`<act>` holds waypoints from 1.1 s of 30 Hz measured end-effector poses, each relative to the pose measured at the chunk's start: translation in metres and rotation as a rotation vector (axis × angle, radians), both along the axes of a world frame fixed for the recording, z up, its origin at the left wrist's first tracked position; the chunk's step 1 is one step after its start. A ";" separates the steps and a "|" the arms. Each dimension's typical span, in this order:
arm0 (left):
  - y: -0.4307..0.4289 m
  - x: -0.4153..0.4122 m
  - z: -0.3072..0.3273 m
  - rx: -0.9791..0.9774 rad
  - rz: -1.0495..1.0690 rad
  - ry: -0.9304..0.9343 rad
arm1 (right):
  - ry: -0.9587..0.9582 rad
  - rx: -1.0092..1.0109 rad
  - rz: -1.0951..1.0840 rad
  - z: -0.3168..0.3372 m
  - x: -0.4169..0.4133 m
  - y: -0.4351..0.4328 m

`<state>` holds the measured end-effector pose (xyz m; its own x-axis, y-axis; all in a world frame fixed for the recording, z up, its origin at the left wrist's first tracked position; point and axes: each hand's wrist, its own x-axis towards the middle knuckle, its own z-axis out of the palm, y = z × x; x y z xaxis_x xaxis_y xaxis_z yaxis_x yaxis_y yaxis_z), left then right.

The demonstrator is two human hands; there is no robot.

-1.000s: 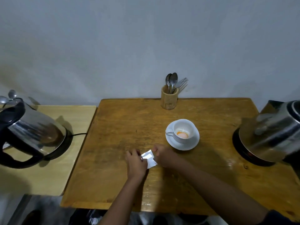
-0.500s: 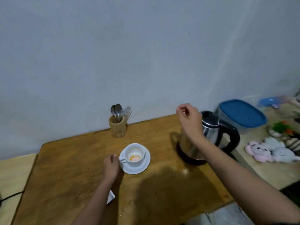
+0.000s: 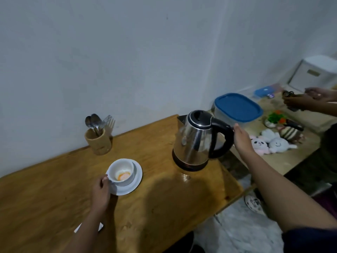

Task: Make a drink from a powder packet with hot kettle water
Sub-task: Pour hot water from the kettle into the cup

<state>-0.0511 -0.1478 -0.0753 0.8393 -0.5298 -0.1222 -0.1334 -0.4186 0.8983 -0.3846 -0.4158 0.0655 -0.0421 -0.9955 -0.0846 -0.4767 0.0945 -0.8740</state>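
A white ceramic cup [image 3: 122, 172] with orange powder at its bottom is seated on a white saucer [image 3: 135, 181] mid-table, its handle pinched by the left hand [image 3: 100, 192]; near the wooden table's [image 3: 54, 194] right edge, the steel kettle's [image 3: 193, 141] black handle [image 3: 221, 139] is touched by the spread right hand [image 3: 243, 140]; a white packet [image 3: 80, 227] lies by the near edge

This looks like a room in a home. A wooden table [image 3: 164, 207] stands against a plain white wall [image 3: 127, 61]. On the table are a kettle [image 3: 195, 141], a cup [image 3: 122, 172] on a saucer [image 3: 135, 181], and a holder [image 3: 98, 141] of spoons. Right of the table, soft toys [image 3: 271, 142] and a blue-lidded box [image 3: 237, 107] sit on a lower surface.
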 end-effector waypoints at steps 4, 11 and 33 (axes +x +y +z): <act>0.003 0.001 -0.007 0.005 -0.018 0.031 | -0.158 0.060 -0.059 -0.010 0.007 0.016; -0.003 0.001 -0.008 0.050 0.028 0.096 | -0.434 0.112 -0.071 -0.026 0.012 0.029; -0.013 0.004 0.012 0.292 -0.090 0.067 | -0.188 -0.119 -0.047 0.044 0.077 0.024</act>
<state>-0.0467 -0.1606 -0.0635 0.7757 -0.5356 -0.3338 -0.1261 -0.6498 0.7495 -0.3080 -0.3918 0.1090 -0.0838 -0.9962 0.0228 -0.3018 0.0035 -0.9534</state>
